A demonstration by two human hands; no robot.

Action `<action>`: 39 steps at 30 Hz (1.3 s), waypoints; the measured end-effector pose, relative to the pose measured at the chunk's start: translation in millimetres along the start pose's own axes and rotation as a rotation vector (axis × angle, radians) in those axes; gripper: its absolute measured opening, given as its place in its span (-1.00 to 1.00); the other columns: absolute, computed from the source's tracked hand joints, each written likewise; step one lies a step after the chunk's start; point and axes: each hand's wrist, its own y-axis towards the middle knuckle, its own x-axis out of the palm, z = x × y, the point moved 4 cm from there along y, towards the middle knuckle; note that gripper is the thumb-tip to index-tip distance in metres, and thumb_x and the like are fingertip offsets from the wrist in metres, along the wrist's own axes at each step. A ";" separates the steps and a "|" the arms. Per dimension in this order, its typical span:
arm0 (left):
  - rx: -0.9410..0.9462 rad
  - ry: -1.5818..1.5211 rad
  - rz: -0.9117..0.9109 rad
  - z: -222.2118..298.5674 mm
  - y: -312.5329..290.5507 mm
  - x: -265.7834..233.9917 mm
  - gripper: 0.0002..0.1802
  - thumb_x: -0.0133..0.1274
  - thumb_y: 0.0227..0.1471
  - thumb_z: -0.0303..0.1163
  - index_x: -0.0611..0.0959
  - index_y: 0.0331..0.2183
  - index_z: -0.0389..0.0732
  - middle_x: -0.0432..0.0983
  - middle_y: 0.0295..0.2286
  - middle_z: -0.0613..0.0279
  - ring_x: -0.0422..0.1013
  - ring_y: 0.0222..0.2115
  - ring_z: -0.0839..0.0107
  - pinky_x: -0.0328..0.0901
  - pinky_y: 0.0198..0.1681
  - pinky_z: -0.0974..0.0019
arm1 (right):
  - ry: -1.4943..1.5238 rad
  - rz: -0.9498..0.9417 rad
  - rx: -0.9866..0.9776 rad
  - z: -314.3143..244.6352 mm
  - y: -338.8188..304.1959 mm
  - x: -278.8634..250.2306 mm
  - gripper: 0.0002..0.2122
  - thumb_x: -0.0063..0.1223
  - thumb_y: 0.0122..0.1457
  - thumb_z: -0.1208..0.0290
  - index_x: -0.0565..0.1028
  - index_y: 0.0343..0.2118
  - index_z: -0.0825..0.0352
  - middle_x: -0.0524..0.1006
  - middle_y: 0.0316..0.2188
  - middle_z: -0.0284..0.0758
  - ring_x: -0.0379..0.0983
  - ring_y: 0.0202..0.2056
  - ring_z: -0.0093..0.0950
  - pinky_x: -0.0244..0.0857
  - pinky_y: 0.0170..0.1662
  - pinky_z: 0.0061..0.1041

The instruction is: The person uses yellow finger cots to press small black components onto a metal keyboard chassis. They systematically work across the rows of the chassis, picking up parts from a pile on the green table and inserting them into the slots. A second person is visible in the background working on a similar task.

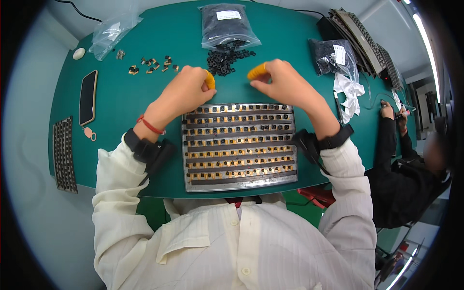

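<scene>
A flat metal tray (241,187) lies in front of me, with rows of small black square parts on gold-coloured strips. My left hand (191,86) hovers by its far left edge, thumb and yellow-capped index finger pinched together. Whatever may be between those fingertips is too small to make out. Beyond the tray's far edge, my right hand (285,83) is raised, its thumb a little apart from the yellow-capped index finger, and I see nothing between them. A heap of small black square parts (223,62) lies between and beyond my hands, spilling from a clear plastic bag (228,26).
Loose gold-and-black pieces (153,65) are scattered left on the green table (130,96). A phone (88,96) and another parts tray (65,154) lie further left. At right are a second bag (333,55), crumpled white paper (349,94), stacked trays (357,36) and a co-worker (411,179).
</scene>
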 end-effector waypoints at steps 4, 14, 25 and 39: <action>0.000 0.109 0.071 -2.3 -7.1 -4.4 -0.85 0.20 -0.06 -0.51 0.70 -0.40 -0.41 0.60 -0.53 -0.05 0.55 -0.53 0.19 0.42 -0.40 0.30 | -0.002 0.016 0.060 7.9 37.3 14.3 -0.72 0.32 -0.04 0.40 0.61 -0.29 0.48 0.62 -0.42 -0.10 0.60 -0.36 -0.26 0.45 -0.25 -0.40; -0.020 0.011 0.041 1.7 -23.2 -11.8 -0.74 0.20 -0.07 -0.55 0.64 -0.27 -0.49 0.62 -0.46 -0.06 0.57 -0.45 0.19 0.45 -0.32 0.29 | -0.161 -0.119 0.021 -14.8 31.3 28.2 -0.73 0.29 -0.02 0.40 0.60 -0.31 0.52 0.62 -0.45 -0.07 0.60 -0.39 -0.26 0.45 -0.27 -0.40; 0.105 0.109 0.043 3.6 -12.4 -3.9 -0.81 0.18 -0.10 -0.58 0.68 -0.34 -0.44 0.59 -0.47 -0.09 0.56 -0.47 0.18 0.43 -0.37 0.27 | -0.075 0.027 0.048 -2.4 8.8 13.3 -0.81 0.24 -0.01 0.53 0.61 -0.32 0.51 0.61 -0.42 -0.02 0.59 -0.34 -0.20 0.46 -0.23 -0.37; 0.027 0.068 0.061 29.4 -49.8 -4.4 -0.78 0.21 -0.15 -0.41 0.66 -0.45 -0.40 0.51 -0.57 0.05 0.46 -0.55 0.14 0.35 -0.45 0.20 | -0.121 0.088 -0.047 -15.3 17.9 35.0 -0.89 0.23 -0.07 0.51 0.60 -0.51 0.47 0.57 -0.56 -0.03 0.57 -0.45 -0.12 0.45 -0.31 -0.28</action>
